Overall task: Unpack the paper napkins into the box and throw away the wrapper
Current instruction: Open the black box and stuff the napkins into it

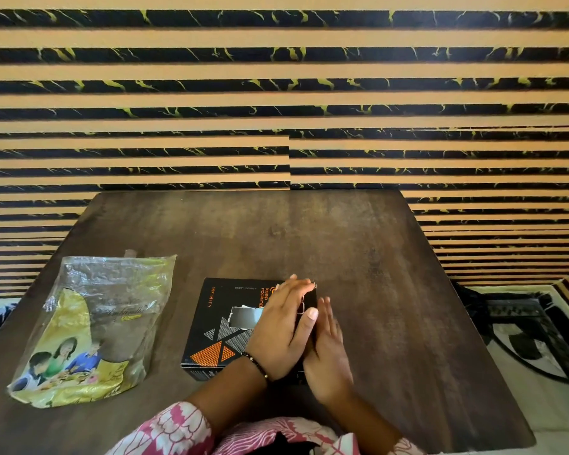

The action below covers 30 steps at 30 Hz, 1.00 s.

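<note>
A black box (222, 326) with orange and grey triangles and a torn patch on its lid lies shut on the dark wooden table (358, 257). My left hand (281, 330) lies flat on the right part of the lid with straight fingers. My right hand (326, 349) stands on edge against the box's right side, fingers straight. To the left lies the plastic wrapper (92, 326), clear and yellow with a printed picture of people; it looks flat, and I cannot see napkins in it.
The table stands against a wall of orange and black stripes. Right of the table's edge is a patterned black and white floor covering (532, 343). My pink and white sleeves (174, 428) are at the near edge.
</note>
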Each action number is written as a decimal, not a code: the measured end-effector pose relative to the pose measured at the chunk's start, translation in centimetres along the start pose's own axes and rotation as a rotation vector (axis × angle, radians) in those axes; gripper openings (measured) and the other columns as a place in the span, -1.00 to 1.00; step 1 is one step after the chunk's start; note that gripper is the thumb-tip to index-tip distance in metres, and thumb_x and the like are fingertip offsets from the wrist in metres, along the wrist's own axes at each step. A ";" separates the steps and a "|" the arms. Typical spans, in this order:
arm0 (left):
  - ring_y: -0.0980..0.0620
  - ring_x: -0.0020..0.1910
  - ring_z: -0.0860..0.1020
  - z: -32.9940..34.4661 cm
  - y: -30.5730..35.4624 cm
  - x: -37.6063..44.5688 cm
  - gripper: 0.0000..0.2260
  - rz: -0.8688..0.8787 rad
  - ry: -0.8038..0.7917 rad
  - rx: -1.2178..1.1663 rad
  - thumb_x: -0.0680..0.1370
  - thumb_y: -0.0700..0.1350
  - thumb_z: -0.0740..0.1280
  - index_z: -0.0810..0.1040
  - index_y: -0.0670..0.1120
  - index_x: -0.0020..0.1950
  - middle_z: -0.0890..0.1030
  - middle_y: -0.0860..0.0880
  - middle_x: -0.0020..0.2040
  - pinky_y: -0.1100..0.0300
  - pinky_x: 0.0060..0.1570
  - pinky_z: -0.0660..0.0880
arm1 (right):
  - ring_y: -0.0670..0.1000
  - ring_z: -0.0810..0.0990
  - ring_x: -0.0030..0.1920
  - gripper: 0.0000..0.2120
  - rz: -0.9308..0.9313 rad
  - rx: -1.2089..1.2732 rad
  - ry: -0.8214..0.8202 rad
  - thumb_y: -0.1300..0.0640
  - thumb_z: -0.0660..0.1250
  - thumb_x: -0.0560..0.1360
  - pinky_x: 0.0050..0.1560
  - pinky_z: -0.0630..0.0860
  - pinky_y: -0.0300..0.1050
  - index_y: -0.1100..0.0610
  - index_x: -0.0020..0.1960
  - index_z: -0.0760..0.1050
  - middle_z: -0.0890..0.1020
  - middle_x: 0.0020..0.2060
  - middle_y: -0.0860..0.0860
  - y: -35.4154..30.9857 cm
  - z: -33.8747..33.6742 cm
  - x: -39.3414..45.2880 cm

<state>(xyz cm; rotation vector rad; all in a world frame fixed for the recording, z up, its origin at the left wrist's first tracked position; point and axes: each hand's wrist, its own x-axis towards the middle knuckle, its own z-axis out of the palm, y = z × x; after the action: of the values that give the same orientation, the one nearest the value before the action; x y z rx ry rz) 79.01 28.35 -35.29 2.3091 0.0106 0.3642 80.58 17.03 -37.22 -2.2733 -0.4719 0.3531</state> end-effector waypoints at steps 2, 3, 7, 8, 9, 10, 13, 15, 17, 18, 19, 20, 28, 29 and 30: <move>0.21 0.47 0.09 -1.0 -0.1 -0.4 -0.52 -0.001 0.051 0.062 0.56 0.13 -0.04 0.30 -0.05 0.40 0.35 0.04 0.40 0.15 0.48 0.01 | -0.06 -0.13 0.50 -0.40 -0.110 -0.242 0.059 0.02 -0.13 0.51 0.51 -0.10 -0.13 0.19 0.51 -0.07 -0.06 0.50 -0.01 -1.2 -0.1 0.0; 0.19 0.47 0.08 -1.5 -0.2 -0.7 -0.51 -0.013 0.062 0.113 0.56 0.13 -0.04 0.28 -0.06 0.41 0.34 0.03 0.41 0.14 0.49 -0.02 | 0.01 -0.02 0.51 -0.36 -0.153 -0.358 0.083 0.02 -0.14 0.46 0.50 -0.02 -0.07 0.22 0.50 0.03 0.05 0.51 0.09 -1.7 -0.1 -0.2; 0.00 0.47 0.18 -3.0 -2.4 -2.7 -0.49 -0.093 0.041 0.426 0.54 0.13 -0.01 0.28 -0.10 0.41 0.36 -0.06 0.42 0.03 0.48 0.00 | 0.11 0.33 0.41 -0.44 -0.237 -0.597 0.047 0.02 0.05 0.44 0.40 0.26 0.05 0.23 0.38 0.33 0.39 0.39 0.17 -2.5 0.9 -0.2; -0.02 0.46 0.21 -3.2 -3.1 -3.3 -0.49 -0.105 0.019 0.495 0.54 0.13 0.01 0.29 -0.10 0.40 0.36 -0.08 0.42 0.02 0.47 -0.01 | 0.11 0.34 0.41 -0.44 -0.241 -0.617 0.026 -0.01 0.05 0.45 0.44 0.23 0.06 0.22 0.37 0.34 0.39 0.39 0.17 -2.4 1.1 0.0; -0.04 0.46 0.22 -3.4 -3.8 -3.7 -0.50 -0.123 -0.007 0.545 0.54 0.13 0.02 0.29 -0.10 0.40 0.36 -0.09 0.43 0.00 0.45 -0.01 | 0.12 0.34 0.40 -0.45 -0.246 -0.637 0.013 -0.04 0.05 0.47 0.45 0.17 0.06 0.22 0.36 0.35 0.40 0.39 0.17 -2.3 1.3 0.2; -0.05 0.46 0.23 -3.4 -4.3 -4.1 -0.49 -0.138 -0.034 0.577 0.53 0.14 0.03 0.29 -0.09 0.40 0.34 -0.09 0.44 -0.02 0.42 -0.01 | 0.12 0.35 0.40 -0.45 -0.253 -0.655 0.010 -0.06 0.05 0.48 0.41 0.11 0.05 0.22 0.36 0.36 0.40 0.38 0.17 -2.2 1.4 0.3; -0.05 0.45 0.25 -3.4 -5.1 -3.7 -0.50 -0.159 -0.076 0.631 0.53 0.14 0.04 0.27 -0.06 0.41 0.33 -0.07 0.45 -0.06 0.39 -0.01 | 0.11 0.34 0.41 -0.44 -0.251 -0.673 -0.020 -0.07 0.05 0.49 0.36 0.08 0.05 0.22 0.37 0.35 0.39 0.39 0.16 -2.3 1.3 1.2; -0.04 0.46 0.23 -3.5 -5.3 -2.4 -0.50 -0.167 -0.084 0.632 0.53 0.14 0.03 0.26 -0.04 0.42 0.32 -0.06 0.46 -0.08 0.43 -0.03 | 0.11 0.34 0.41 -0.45 -0.260 -0.664 -0.012 -0.07 0.04 0.50 0.39 0.11 0.05 0.22 0.37 0.35 0.39 0.39 0.16 -2.5 1.2 2.2; -0.03 0.47 0.19 -3.7 -5.6 -0.9 -0.48 -0.185 -0.077 0.621 0.52 0.14 0.01 0.24 -0.03 0.44 0.29 -0.05 0.47 -0.09 0.48 -0.03 | 0.11 0.35 0.41 -0.45 -0.281 -0.680 0.004 -0.06 0.02 0.50 0.43 0.14 0.06 0.22 0.37 0.36 0.40 0.39 0.16 -2.6 1.0 3.9; -0.02 0.48 0.16 -3.7 -5.8 -0.1 -0.47 -0.193 -0.070 0.615 0.52 0.14 0.00 0.23 -0.03 0.44 0.27 -0.04 0.48 -0.10 0.46 -0.03 | 0.11 0.36 0.40 -0.45 -0.294 -0.688 0.008 -0.06 0.02 0.50 0.43 0.14 0.05 0.22 0.36 0.37 0.41 0.38 0.16 -2.6 0.8 4.8; -0.01 0.49 0.13 -3.9 -6.2 0.9 -0.46 -0.205 -0.066 0.609 0.51 0.15 -0.01 0.22 -0.02 0.45 0.25 -0.03 0.49 -0.09 0.45 -0.05 | 0.11 0.37 0.39 -0.46 -0.303 -0.694 0.006 -0.05 0.02 0.50 0.43 0.15 0.04 0.23 0.35 0.38 0.42 0.37 0.17 -2.8 0.7 6.1; 0.01 0.50 0.10 -3.9 -6.5 1.7 -0.45 -0.216 -0.060 0.605 0.51 0.16 -0.02 0.20 -0.02 0.46 0.23 -0.02 0.50 -0.07 0.45 -0.08 | 0.11 0.39 0.38 -0.46 -0.305 -0.705 0.001 -0.05 0.02 0.50 0.44 0.18 0.04 0.23 0.35 0.39 0.43 0.37 0.17 -2.9 0.6 7.1; 0.06 0.52 0.00 -5.1 -10.3 11.4 -0.37 -0.259 -0.048 0.630 0.45 0.21 -0.17 0.10 0.03 0.49 0.11 0.03 0.54 0.01 0.45 -0.19 | 0.10 0.33 0.42 -0.45 -0.319 -0.695 0.002 -0.03 -0.05 0.52 0.39 0.11 0.08 0.23 0.39 0.33 0.39 0.40 0.14 -3.8 0.3 17.9; 0.06 0.52 0.00 -5.3 -11.0 12.7 -0.36 -0.265 -0.046 0.634 0.44 0.22 -0.18 0.09 0.04 0.49 0.11 0.03 0.54 0.01 0.46 -0.19 | 0.10 0.31 0.43 -0.44 -0.325 -0.685 -0.004 -0.03 -0.06 0.52 0.41 0.07 0.06 0.22 0.40 0.31 0.37 0.41 0.15 -3.9 0.3 19.4; 0.06 0.52 0.00 -5.5 -11.6 13.7 -0.35 -0.267 -0.045 0.636 0.43 0.22 -0.18 0.09 0.03 0.49 0.11 0.03 0.53 0.01 0.46 -0.18 | 0.10 0.27 0.45 -0.43 -0.335 -0.673 -0.006 -0.04 -0.09 0.52 0.42 0.02 0.04 0.22 0.42 0.28 0.33 0.43 0.14 -4.1 0.3 20.6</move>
<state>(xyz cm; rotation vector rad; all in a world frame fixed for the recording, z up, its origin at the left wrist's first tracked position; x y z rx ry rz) 91.94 41.92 -36.40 2.8903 0.4684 0.1840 97.98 28.86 -36.56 -2.7590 -1.0876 0.0219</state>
